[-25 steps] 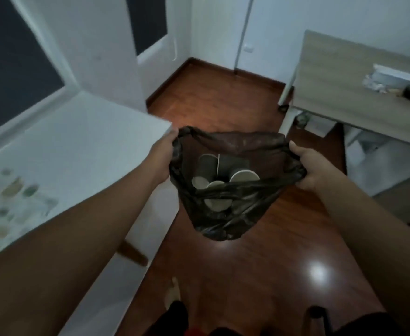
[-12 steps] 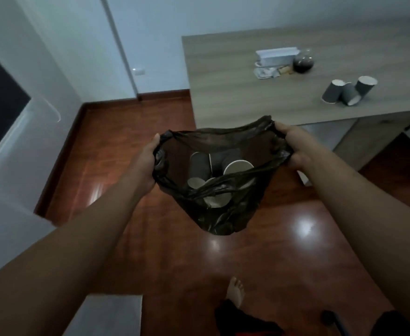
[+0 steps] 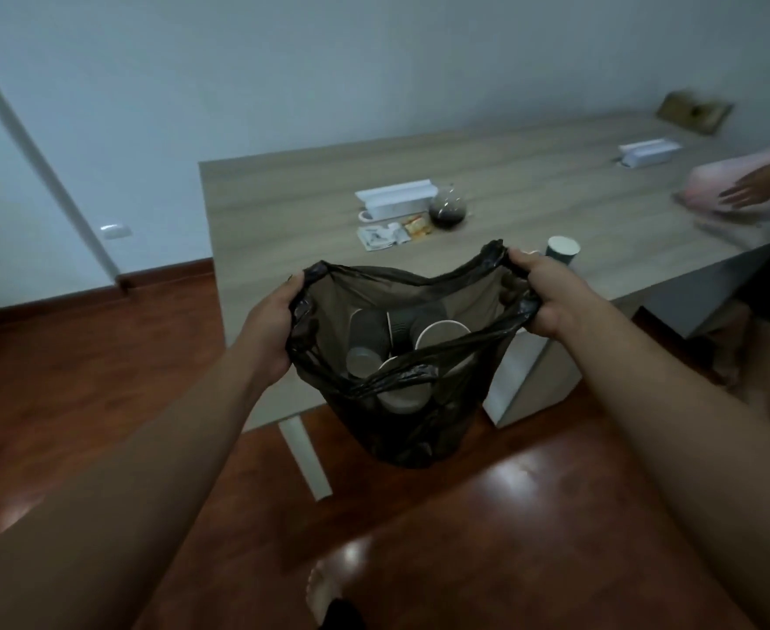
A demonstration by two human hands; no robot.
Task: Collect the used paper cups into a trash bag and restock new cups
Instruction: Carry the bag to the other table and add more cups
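Black trash bag (image 3: 412, 416), held open in the air before a wooden table (image 3: 533, 175): left hand (image 3: 270, 331) and right hand (image 3: 551, 295) each grip one side of the rim. Inside: several used paper cups (image 3: 419, 343), tumbled. On the table: one upright paper cup (image 3: 562, 250) behind the right hand, white box (image 3: 396, 203), dark round jar (image 3: 447, 211), small packets (image 3: 392, 234).

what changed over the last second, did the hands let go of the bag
No. The view swung from the white counter to the wooden table, now close ahead. Both the left hand and right hand still hold the trash bag open, cups inside.
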